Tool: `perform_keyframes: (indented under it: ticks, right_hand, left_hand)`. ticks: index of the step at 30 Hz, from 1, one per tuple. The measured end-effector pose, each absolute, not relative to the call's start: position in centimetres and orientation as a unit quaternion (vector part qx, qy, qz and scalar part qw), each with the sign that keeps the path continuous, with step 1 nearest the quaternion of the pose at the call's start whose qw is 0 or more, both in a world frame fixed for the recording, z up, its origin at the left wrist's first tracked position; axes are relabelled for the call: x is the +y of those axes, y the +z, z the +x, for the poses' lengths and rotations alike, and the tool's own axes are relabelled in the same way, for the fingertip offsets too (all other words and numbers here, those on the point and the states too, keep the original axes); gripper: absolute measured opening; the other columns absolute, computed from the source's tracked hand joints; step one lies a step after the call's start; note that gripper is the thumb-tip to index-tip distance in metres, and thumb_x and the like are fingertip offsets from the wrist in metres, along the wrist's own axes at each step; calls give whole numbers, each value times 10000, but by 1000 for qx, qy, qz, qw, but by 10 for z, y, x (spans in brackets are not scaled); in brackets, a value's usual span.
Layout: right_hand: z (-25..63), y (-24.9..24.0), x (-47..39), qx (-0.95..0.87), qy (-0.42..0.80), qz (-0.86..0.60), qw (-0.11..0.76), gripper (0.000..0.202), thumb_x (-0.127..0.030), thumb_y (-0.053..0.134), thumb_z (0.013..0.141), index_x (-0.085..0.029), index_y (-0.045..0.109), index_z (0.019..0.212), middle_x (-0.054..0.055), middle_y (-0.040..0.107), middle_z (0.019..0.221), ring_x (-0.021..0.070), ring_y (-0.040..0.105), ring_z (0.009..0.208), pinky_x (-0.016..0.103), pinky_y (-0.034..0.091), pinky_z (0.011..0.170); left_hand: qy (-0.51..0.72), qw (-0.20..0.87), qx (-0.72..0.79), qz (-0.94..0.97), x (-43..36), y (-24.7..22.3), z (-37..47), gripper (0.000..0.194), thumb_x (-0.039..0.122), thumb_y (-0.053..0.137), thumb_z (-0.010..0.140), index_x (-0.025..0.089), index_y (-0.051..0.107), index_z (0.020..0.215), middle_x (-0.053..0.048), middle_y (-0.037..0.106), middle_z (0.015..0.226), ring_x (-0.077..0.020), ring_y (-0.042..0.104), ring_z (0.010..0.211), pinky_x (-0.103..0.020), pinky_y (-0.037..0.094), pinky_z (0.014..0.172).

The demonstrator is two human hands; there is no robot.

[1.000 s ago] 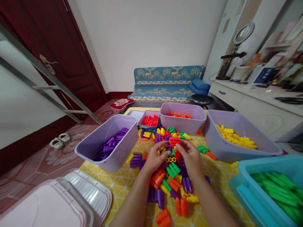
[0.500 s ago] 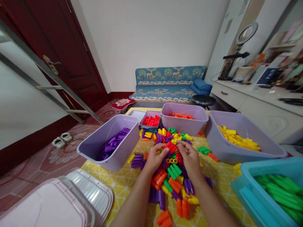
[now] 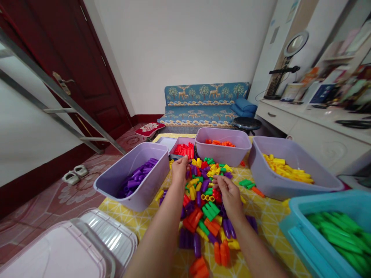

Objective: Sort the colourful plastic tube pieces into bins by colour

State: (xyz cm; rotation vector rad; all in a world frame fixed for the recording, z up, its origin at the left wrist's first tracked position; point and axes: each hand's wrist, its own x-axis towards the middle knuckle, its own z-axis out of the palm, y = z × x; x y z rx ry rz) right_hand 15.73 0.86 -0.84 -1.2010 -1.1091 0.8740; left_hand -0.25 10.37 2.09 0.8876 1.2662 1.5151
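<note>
Left hand [image 3: 179, 168]: moved from over the middle of the pile [image 3: 210, 211] to the near rim of the small box [image 3: 177, 142]; half a second ago it had a red piece between its fingers.
Right hand [image 3: 229, 192]: stays over the pile, now without the red piece beside its fingertips.
Left grip: fingers curled and pointing into the box; whether they pinch anything cannot be told.
Right grip: fingertips bent close together, beside yellow pieces [image 3: 213, 170]; any contact is unclear.
Red pieces [image 3: 183, 150]: in the small box, just beyond the left fingertips; the one carried cannot be told apart from them.
Pile: glossy plastic, short rounded tubes, many joined side by side, lying below and around the right hand.
Tubs: smooth plastic, round-cornered; lilac [image 3: 153, 189] ones and a turquoise [image 3: 301, 233] one.
Lids [image 3: 55, 251]: pale pink and clear ribbed, overlapping.
Worktop [image 3: 266, 220]: yellow cloth, white geometric lines.
</note>
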Motion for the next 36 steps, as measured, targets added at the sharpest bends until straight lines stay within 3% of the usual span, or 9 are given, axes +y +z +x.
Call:
perform_keyframes:
  ticks: [3, 6, 9, 12, 15, 21, 29, 32, 36]
  right_hand:
    - [158, -10, 9, -476, 383, -518, 599, 454, -574, 535, 818, -165, 662, 969, 64, 691, 823, 200, 623, 726, 300, 494, 664]
    - [158, -12, 9, -475, 381, -523, 597, 466, -589, 531, 814, -171, 663, 973, 60, 690, 828, 196, 626, 728, 299, 495, 669]
    - [158, -12, 9, -477, 375, -527, 595, 476, -591, 531, 813, -164, 666, 974, 67, 690, 820, 197, 626, 729, 301, 499, 672]
    - [157, -10, 8, -477, 377, -525, 596, 472, -585, 529, 816, -155, 666, 955, 73, 687, 821, 190, 619, 708, 295, 503, 649]
    - [157, -8, 7, -477, 380, -524, 595, 471, -588, 530, 812, -154, 663, 937, 70, 680, 805, 185, 611, 691, 280, 496, 619]
    - [158, -9, 7, -484, 374, -531, 587, 442, -564, 520, 830, -160, 661, 938, 55, 676, 800, 169, 613, 686, 268, 483, 635]
    - [158, -11, 7, -477, 373, -540, 584, 460, -578, 532, 811, -160, 672, 943, 55, 683, 773, 175, 610, 682, 268, 484, 621]
    - [158, -10, 7, -482, 374, -533, 587, 450, -568, 525, 820, -161, 674, 942, 61, 687, 806, 179, 616, 698, 278, 489, 649]
    - [158, -7, 5, -485, 375, -529, 586, 434, -550, 516, 833, -160, 674, 938, 59, 684, 815, 178, 615, 711, 278, 491, 666]
  left_hand:
    - [606, 472, 513, 383, 112, 23, -5, 329, 411, 654, 716, 103, 711, 813, -81, 689, 721, -132, 591, 594, -248, 462, 581]
    - [567, 415, 510, 497, 100, 12, -2, 309, 271, 664, 724, 133, 708, 997, -115, 701, 1005, -216, 639, 910, -343, 484, 845]
    - [474, 259, 513, 667, 81, 0, 5, 483, 138, 632, 711, 157, 627, 1193, -132, 556, 1300, -265, 491, 1215, -401, 365, 1042]
    - [384, 119, 530, 747, 73, 1, 12, 583, 105, 592, 722, 209, 547, 1294, -104, 395, 1450, -288, 380, 1297, -436, 308, 1083]
    - [294, 55, 536, 789, 80, 13, 17, 569, 119, 533, 765, 248, 516, 1319, -88, 427, 1427, -304, 390, 1258, -471, 331, 1049]
    - [179, 47, 537, 823, 95, 28, 23, 475, 174, 492, 796, 250, 567, 1259, -97, 526, 1281, -297, 426, 1193, -441, 388, 991]
    - [172, 60, 579, 795, 92, 19, 20, 461, 233, 586, 761, 215, 593, 1222, -119, 577, 1126, -274, 536, 1044, -385, 426, 937]
    - [183, 61, 581, 791, 94, 18, 20, 452, 164, 580, 760, 211, 601, 1210, -120, 612, 1089, -265, 561, 1022, -385, 432, 930]
    - [252, 110, 544, 793, 85, 24, 16, 381, 55, 564, 740, 230, 689, 1054, -80, 660, 1017, -227, 595, 986, -339, 450, 914]
